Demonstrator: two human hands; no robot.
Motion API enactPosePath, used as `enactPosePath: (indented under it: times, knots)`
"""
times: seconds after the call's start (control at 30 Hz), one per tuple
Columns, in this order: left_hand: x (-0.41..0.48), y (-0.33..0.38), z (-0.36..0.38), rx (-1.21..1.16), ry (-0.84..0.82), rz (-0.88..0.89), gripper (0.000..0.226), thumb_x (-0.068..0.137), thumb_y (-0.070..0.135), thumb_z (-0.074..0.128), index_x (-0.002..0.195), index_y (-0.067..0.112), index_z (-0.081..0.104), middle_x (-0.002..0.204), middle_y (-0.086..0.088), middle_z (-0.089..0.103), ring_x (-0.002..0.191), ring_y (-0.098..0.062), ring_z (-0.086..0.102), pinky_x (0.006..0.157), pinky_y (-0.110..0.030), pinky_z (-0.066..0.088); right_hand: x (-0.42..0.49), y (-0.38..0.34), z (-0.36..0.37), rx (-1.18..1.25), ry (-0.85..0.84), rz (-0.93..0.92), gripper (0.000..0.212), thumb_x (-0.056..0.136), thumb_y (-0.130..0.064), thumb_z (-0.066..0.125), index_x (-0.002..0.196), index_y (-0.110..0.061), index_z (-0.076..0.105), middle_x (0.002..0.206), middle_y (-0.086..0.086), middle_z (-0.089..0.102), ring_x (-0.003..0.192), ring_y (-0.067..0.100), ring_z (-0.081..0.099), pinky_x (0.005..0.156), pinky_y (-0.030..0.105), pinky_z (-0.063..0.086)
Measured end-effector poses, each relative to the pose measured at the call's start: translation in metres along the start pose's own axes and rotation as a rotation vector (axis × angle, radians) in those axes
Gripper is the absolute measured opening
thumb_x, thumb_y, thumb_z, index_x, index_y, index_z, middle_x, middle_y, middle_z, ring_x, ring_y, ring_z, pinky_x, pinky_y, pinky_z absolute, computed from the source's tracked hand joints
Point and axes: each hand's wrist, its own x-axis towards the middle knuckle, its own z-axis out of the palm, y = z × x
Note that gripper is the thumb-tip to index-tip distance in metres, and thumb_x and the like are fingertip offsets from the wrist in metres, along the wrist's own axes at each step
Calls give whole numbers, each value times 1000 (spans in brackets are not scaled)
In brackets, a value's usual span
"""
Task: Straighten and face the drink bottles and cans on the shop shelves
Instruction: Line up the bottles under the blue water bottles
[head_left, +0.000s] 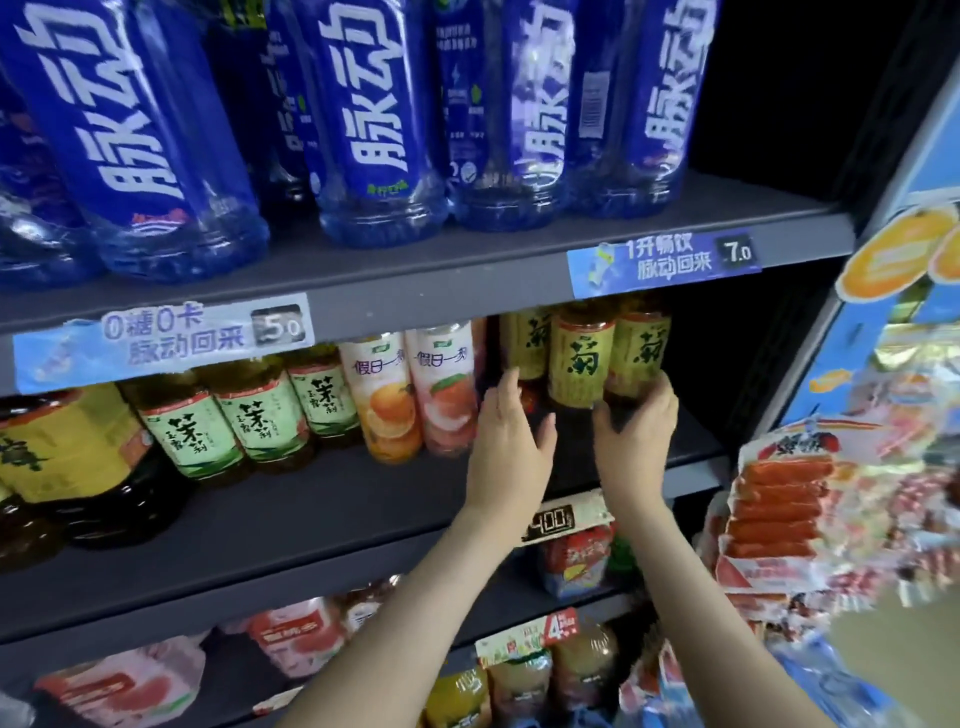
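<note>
Both bare forearms reach up and forward from the bottom of the view to the right end of the middle shelf (311, 499), side by side and close together.

The left hand (511, 431) stands upright with its back to the camera. Its fingers are straight and together and its thumb is spread out to the right, so it is open and grips nothing. Its fingertips touch the lower part of the left yellow bottle (524, 343).

The right hand (636, 431) is just beside it. Its fingers are curled round the bottom of the right yellow bottle (639, 348), and its thumb is tucked below the middle yellow bottle (579, 358). How firm the grip is cannot be made out.

The three yellow bottles stand upright in a tight row, set back from the shelf edge, labels to the front. They lie just above and between the two hands.

To their left on the same shelf stand two fruit drink bottles (389, 395), then green-labelled bottles (254, 415) that lean slightly.

Large blue bottles (374, 130) fill the top shelf (415, 280). A price tag (550, 519) sits on the shelf edge between the wrists. Snack packs (779, 499) hang at the right.
</note>
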Motion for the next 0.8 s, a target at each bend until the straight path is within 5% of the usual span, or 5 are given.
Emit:
enactPosePath:
  times: [0.2, 0.3, 0.47, 0.8]
  knots:
    - [47, 19, 49, -58, -43, -231, 73, 85, 31, 67, 140, 2, 29, 137, -14, 43, 126, -26, 43, 99, -27, 33, 60, 28, 0, 66, -124, 41, 70, 84, -7, 66, 143, -3, 29, 137, 19, 45, 126, 32, 44, 100, 35, 40]
    - [57, 21, 70, -130, -75, -231, 61, 81, 28, 70, 128, 4, 40, 123, -14, 52, 116, -28, 51, 92, -29, 42, 73, 34, 2, 93, -189, 69, 64, 84, -12, 67, 138, -7, 34, 130, 17, 52, 118, 32, 51, 81, 24, 38]
    - [59, 21, 87, -79, 29, -271, 59, 76, 31, 75, 115, -1, 44, 113, -16, 46, 104, -30, 51, 83, -34, 46, 80, 39, 0, -7, -214, 50, 49, 82, -22, 69, 122, -6, 45, 113, 15, 59, 102, 33, 59, 70, 24, 38]
    - [57, 15, 78, 39, 195, -386, 76, 71, 36, 79, 124, -3, 41, 118, -18, 46, 110, -36, 48, 89, -43, 40, 81, 42, 5, 29, -259, 63, 57, 77, -25, 75, 123, -9, 45, 109, 12, 63, 101, 30, 61, 79, 37, 52]
